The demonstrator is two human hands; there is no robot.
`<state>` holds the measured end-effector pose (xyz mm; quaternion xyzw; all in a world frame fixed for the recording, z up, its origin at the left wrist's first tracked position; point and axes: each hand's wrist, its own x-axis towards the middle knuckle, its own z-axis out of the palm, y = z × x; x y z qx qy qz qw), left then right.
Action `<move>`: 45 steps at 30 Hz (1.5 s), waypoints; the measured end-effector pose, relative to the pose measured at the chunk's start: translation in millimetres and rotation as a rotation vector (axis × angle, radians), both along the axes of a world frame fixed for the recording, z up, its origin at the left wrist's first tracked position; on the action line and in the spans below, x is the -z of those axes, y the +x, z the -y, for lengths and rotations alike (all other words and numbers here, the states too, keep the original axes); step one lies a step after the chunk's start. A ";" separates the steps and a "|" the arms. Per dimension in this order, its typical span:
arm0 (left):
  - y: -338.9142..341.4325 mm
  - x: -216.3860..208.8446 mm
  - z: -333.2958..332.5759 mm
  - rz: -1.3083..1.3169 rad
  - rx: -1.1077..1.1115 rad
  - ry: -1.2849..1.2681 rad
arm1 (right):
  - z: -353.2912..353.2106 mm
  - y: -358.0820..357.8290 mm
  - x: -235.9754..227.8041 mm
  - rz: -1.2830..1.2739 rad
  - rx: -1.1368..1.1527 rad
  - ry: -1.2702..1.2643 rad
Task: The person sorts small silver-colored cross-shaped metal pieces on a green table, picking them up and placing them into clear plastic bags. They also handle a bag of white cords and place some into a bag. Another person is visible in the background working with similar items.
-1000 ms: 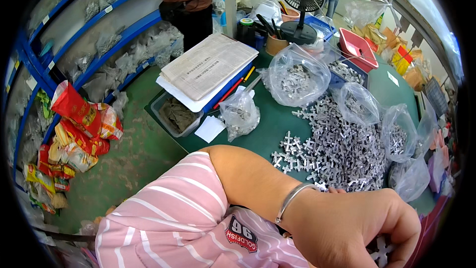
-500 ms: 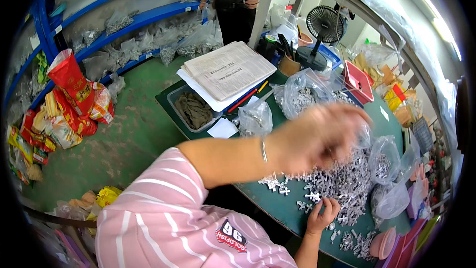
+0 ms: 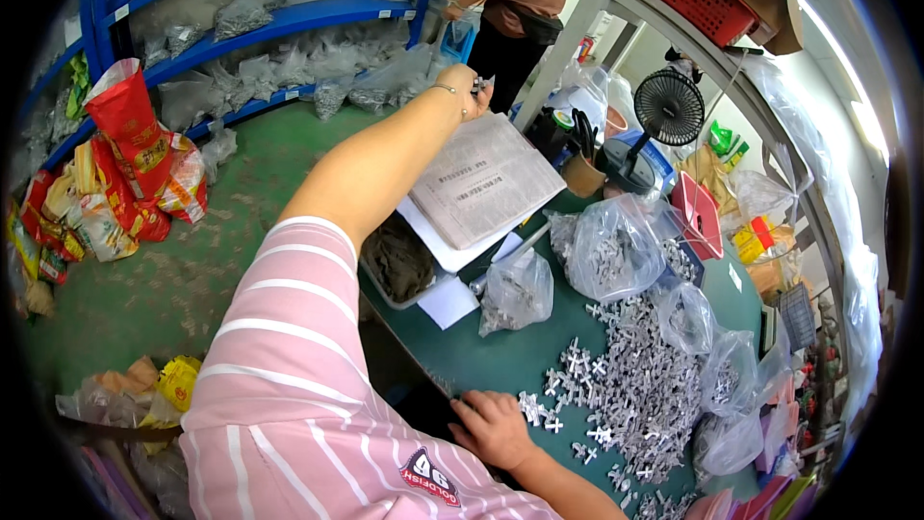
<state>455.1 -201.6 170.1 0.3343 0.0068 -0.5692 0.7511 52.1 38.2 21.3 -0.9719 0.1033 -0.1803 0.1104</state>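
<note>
My left hand [image 3: 466,94] is stretched far out beyond the upper left corner of the newspaper stack [image 3: 486,178]. Its fingers are closed on a small silver metal piece [image 3: 480,86], whose exact shape I cannot make out. At the near edge of the green table, my right hand [image 3: 496,429] rests with its fingers slightly bent and apart, and nothing shows in it. Just right of it lie a few cross-shaped metal pieces [image 3: 539,410]. Beyond them spreads a large heap of small silver crosses [image 3: 645,385].
Plastic bags of metal parts [image 3: 517,291] stand behind the heap. A grey tub with dark cloth [image 3: 397,260], a black fan [image 3: 669,108] and a pink tray [image 3: 695,217] are also on the table. Blue shelves [image 3: 318,12] hold more bags. Another person [image 3: 520,0] stands beyond the table.
My left hand has swung from above the heap to the far left, past the newspapers. My right hand has moved left from the heap to the table edge. The view has shifted.
</note>
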 end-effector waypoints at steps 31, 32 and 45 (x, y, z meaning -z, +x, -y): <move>18.1 42.4 161.9 -0.271 -0.115 0.087 | 9.1 -7.6 23.6 -0.162 0.085 0.034; 19.2 37.7 153.1 -0.261 -0.118 0.061 | 9.3 -6.1 19.7 -0.174 0.068 0.051; -183.0 -31.9 -123.0 0.375 0.823 -0.549 | 5.7 -4.0 9.3 -0.104 0.050 -0.049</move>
